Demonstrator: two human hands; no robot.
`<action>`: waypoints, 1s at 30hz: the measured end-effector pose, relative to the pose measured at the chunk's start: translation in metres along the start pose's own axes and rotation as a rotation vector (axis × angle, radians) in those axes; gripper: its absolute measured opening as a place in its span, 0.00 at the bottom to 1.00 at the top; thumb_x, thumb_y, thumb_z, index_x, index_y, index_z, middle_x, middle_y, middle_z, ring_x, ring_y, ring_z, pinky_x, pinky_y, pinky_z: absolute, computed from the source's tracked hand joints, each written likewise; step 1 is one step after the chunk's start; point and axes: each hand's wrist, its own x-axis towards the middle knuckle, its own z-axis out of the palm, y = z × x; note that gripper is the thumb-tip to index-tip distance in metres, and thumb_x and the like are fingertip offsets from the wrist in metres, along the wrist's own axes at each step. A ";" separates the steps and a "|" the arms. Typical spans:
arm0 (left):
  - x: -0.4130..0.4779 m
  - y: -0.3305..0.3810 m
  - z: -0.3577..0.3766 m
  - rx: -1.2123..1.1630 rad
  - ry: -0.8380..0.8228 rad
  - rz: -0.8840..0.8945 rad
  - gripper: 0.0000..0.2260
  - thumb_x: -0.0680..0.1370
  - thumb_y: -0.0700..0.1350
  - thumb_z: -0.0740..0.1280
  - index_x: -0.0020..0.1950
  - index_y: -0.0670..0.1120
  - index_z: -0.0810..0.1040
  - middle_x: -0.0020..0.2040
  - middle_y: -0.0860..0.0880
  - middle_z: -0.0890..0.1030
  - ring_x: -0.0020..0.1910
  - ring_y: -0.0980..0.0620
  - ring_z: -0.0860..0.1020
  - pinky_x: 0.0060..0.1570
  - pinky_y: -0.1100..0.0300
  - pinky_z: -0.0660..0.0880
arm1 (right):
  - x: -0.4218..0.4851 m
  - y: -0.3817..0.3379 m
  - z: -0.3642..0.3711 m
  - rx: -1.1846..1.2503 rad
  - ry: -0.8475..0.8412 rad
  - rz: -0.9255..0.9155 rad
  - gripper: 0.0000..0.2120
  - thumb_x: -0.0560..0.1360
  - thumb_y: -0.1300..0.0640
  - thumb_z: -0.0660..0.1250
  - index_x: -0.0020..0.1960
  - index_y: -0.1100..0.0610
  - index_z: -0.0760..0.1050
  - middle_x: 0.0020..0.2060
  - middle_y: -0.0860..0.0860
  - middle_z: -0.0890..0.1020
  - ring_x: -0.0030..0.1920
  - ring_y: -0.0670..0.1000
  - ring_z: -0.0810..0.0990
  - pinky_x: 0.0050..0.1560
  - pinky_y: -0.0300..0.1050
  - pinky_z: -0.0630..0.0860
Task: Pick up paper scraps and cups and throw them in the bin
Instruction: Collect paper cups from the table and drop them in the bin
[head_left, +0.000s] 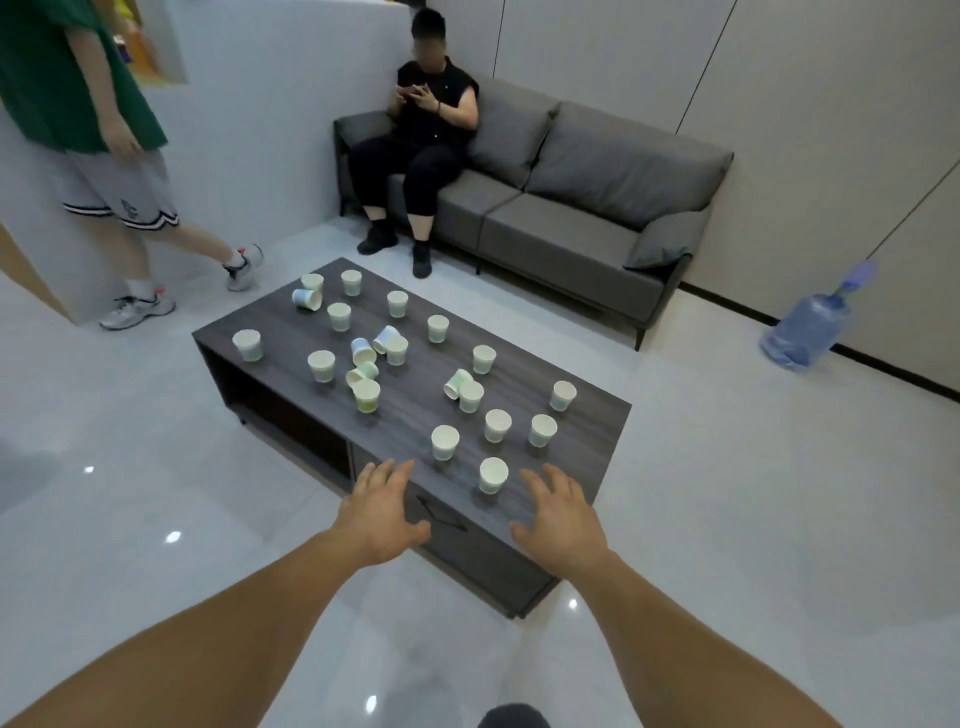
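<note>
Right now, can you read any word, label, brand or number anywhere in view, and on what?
No text here can be read.
paper cups: blue and green prints on some, too blurred to read.
grey shorts: a dark mark, too small to read.
water bottle: no legible label.

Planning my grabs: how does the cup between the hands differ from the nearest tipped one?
The near cup stands upright; the tipped cup lies on its side. The near cup stands alone; the tipped cup lies against an upright neighbour. Both are pale paper cups.
</note>
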 end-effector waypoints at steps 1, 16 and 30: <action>0.011 -0.004 -0.001 -0.009 -0.013 -0.005 0.43 0.72 0.59 0.69 0.79 0.51 0.48 0.79 0.49 0.50 0.78 0.46 0.46 0.74 0.45 0.55 | 0.013 -0.001 0.001 0.004 -0.013 -0.002 0.35 0.75 0.42 0.64 0.77 0.45 0.52 0.78 0.51 0.53 0.76 0.56 0.53 0.71 0.58 0.63; 0.219 -0.008 0.052 -0.130 -0.200 -0.104 0.43 0.71 0.59 0.70 0.78 0.50 0.51 0.78 0.49 0.54 0.76 0.49 0.52 0.73 0.56 0.55 | 0.267 0.038 0.079 0.009 -0.333 -0.046 0.37 0.73 0.46 0.66 0.77 0.46 0.52 0.77 0.50 0.50 0.76 0.57 0.52 0.69 0.57 0.65; 0.295 -0.051 0.177 -0.311 -0.327 -0.206 0.44 0.70 0.55 0.72 0.79 0.52 0.51 0.78 0.52 0.53 0.76 0.52 0.53 0.73 0.60 0.55 | 0.351 0.057 0.213 -0.074 -0.502 -0.052 0.35 0.74 0.51 0.68 0.76 0.49 0.55 0.74 0.54 0.56 0.68 0.61 0.64 0.64 0.55 0.71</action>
